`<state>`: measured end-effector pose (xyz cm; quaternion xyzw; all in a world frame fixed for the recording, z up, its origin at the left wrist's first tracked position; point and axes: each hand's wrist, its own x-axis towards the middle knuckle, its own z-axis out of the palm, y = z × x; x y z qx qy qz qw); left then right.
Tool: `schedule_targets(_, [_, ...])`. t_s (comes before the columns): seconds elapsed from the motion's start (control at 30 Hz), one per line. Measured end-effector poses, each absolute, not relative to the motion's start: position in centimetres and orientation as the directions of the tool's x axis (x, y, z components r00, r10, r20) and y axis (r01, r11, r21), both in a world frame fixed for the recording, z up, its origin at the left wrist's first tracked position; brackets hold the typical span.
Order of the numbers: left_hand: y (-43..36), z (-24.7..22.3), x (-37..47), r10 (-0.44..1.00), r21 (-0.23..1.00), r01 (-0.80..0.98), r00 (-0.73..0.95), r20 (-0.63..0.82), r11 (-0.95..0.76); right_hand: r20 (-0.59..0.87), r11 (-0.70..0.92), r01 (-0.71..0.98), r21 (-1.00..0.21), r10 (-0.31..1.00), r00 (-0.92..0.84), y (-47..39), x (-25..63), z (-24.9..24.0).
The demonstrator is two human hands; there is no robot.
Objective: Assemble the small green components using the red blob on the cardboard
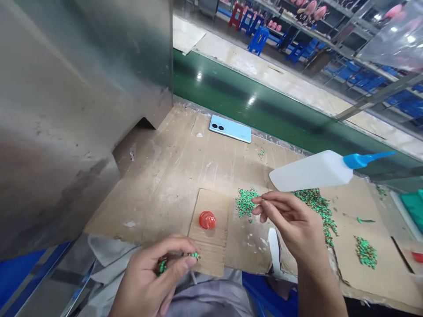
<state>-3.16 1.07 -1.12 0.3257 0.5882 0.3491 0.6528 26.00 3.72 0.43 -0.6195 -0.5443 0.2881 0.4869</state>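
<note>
My left hand point(155, 273) is closed near the front edge of the table. Its thumb and forefinger pinch a small green-and-brown piece point(194, 255), and more such pieces point(161, 267) show inside the curled fingers. Beyond it, a round red blob of glossy paste point(207, 220) sits on a cardboard piece point(211, 198). My right hand point(287, 215) is at the right edge of a small pile of green pieces point(245, 202), thumb and forefinger pressed together. A green speck shows at those fingertips, too small to name.
A white bottle with a blue nozzle point(310, 171) lies tilted behind my right hand. More green pieces form a larger heap point(322, 211) and a small pile point(366, 252) at the right. A light blue phone point(230, 128) lies at the back. A metal housing point(82, 110) borders the left.
</note>
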Motion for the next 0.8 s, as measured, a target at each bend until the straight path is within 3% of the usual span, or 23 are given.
schedule_targets(0.1, [1.0,-1.0,-3.4,0.833,0.825,-0.113,0.074,-0.549,0.554,0.224,0.043,0.611,-0.79,0.949,0.223,4.4,26.9,-0.8])
schedule_targets(0.3, [0.5,-1.4,-3.5,0.829,0.819,-0.126,0.09,-0.552,0.559,0.186,0.038,0.763,-0.646,0.977,0.109,7.9,27.2,-2.7])
schedule_targets(0.47, [0.4,-1.5,-3.4,0.823,0.819,-0.098,0.127,-0.554,0.566,0.179,0.124,0.817,-0.563,0.984,-0.025,10.2,26.2,-3.1])
schedule_targets(0.67, [0.0,-2.1,-3.6,0.809,0.81,-0.066,0.139,-0.572,0.583,0.184,0.101,0.853,-0.512,0.983,-0.006,8.8,28.0,-2.3])
schedule_targets(0.8, [0.3,-1.8,-3.4,0.801,0.801,-0.051,0.115,-0.588,0.596,0.107,0.104,0.854,-0.51,0.993,-0.057,5.1,28.9,-0.9])
